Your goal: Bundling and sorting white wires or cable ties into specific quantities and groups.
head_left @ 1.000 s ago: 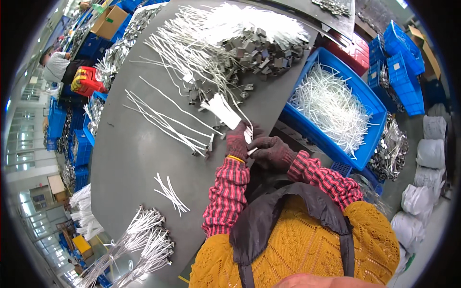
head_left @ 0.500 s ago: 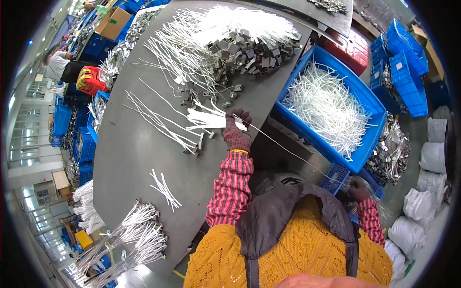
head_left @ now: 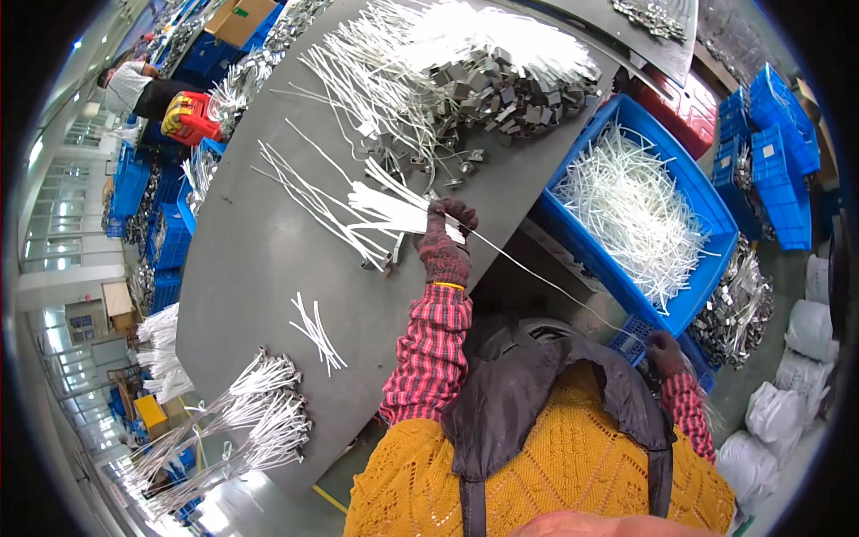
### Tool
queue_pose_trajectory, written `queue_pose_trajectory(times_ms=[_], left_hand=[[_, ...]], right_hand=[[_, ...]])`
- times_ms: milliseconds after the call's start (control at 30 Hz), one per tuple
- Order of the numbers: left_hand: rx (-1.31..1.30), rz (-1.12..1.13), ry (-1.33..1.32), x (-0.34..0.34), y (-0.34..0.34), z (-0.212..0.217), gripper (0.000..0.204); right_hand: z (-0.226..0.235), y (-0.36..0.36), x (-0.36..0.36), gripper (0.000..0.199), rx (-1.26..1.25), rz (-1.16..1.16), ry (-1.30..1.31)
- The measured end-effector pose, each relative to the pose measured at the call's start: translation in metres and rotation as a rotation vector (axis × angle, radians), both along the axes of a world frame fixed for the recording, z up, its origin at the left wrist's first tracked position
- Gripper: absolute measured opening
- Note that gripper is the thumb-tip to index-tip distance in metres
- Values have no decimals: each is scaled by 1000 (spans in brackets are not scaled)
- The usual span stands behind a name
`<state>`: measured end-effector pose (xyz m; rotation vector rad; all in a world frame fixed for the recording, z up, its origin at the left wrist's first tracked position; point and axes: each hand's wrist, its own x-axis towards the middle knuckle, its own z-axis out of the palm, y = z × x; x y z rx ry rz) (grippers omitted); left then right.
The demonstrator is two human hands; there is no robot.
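My left hand [head_left: 447, 237], in a dark maroon knit glove, is closed around a bundle of short white tubes [head_left: 386, 206] just above the grey table. From this bundle a thin white wire [head_left: 537, 275] runs down to the right. Its far end reaches the fingers of my right hand [head_left: 665, 354], gloved alike and closed, low beside a small blue basket [head_left: 632, 338]. Several long white wires [head_left: 313, 201] with small metal ends lie left of the bundle. Nearer to me on the table are a few loose white tubes [head_left: 318, 336].
The grey table [head_left: 242, 277] carries a big heap of white wires with metal pieces [head_left: 510, 94] at its far side. A blue crate [head_left: 711, 192] full of white tubes stands to the right. Tied wire bundles [head_left: 264, 407] lie at the near left edge. White sacks [head_left: 778, 407] line the right.
The view has shifted, so the table and crate sit a little differently in the picture. Both hands keep nearly the same pose, with the wire still stretched between them.
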<state>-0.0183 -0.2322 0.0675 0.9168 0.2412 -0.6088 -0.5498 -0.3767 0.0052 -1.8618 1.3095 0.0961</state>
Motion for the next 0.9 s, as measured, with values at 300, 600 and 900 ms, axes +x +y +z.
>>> queue_pose_trajectory(times_ms=[300, 600, 900], left_hand=[[34, 0, -85, -13, 30, -3, 21], [580, 142, -273, 46, 99, 8, 31], [292, 55, -231, 85, 144, 21, 18]], right_hand=[[86, 66, 382, 62, 167, 290, -524], [81, 146, 526, 45, 349, 391, -715], [70, 160, 538, 47, 568, 359, -774]])
